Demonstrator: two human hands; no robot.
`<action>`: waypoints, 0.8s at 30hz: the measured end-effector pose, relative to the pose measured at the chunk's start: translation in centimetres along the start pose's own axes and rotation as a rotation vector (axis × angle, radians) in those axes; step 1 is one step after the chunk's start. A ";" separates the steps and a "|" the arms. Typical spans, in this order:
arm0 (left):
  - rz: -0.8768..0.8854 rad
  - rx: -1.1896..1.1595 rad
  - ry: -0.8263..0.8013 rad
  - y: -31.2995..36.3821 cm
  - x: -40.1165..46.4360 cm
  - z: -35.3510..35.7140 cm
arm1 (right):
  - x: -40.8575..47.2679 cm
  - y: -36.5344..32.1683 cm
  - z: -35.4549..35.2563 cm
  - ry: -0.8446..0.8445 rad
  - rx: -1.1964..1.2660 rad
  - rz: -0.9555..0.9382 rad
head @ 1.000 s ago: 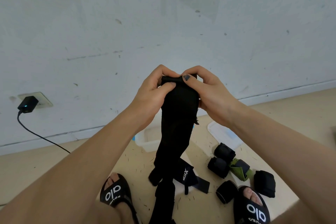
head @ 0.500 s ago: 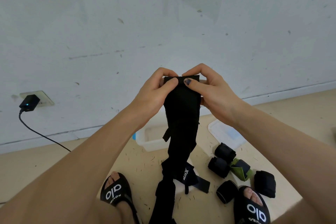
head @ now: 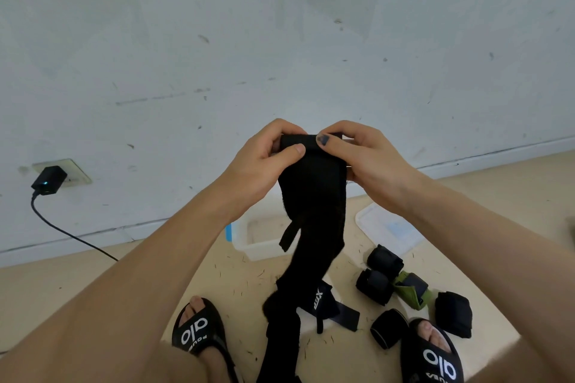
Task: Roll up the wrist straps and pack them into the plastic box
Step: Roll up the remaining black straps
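Observation:
A long black wrist strap [head: 314, 214] hangs in front of me, its top end folded over. My left hand [head: 264, 162] and my right hand [head: 364, 158] both pinch that top end, thumbs on the near side. The strap's lower part trails down between my feet. A clear plastic box [head: 252, 242] stands on the floor behind the strap, partly hidden by it. Several rolled black straps [head: 384, 261] and a green one [head: 410, 289] lie on the floor at the right. An unrolled black strap with white lettering [head: 323, 305] lies under the hanging one.
The box's clear lid [head: 389, 227] lies on the floor right of the box. A black charger [head: 48, 180] sits in a wall socket at the left, its cable running across the floor. My two feet in black slides [head: 199, 333] are at the bottom. A white wall is close ahead.
The strap's top end has been folded over further between my thumbs, and the hanging part has risen a little; a small loop tab now dangles at its left side.

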State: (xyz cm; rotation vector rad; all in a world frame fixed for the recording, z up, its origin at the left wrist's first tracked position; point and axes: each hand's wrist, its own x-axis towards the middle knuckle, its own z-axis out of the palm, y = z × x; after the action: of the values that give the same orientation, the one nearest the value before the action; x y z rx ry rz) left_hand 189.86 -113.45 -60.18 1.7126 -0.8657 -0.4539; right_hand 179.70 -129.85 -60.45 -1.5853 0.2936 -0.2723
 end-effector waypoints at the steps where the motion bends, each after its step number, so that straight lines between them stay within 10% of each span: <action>1: 0.009 -0.006 0.005 0.1 -0.1 0.0 | 0.0 0.0 0.0 -0.002 0.018 0.001; 24: -0.206 -0.200 0.103 0.2 0.5 1.9 | -0.4 0.2 -0.4 -0.015 -0.131 -0.125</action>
State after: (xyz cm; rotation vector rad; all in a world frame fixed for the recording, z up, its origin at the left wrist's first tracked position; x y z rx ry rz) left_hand 188.81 -115.09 -60.55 1.6299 -0.5532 -0.5656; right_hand 179.20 -130.06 -60.63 -1.7374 0.2043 -0.3428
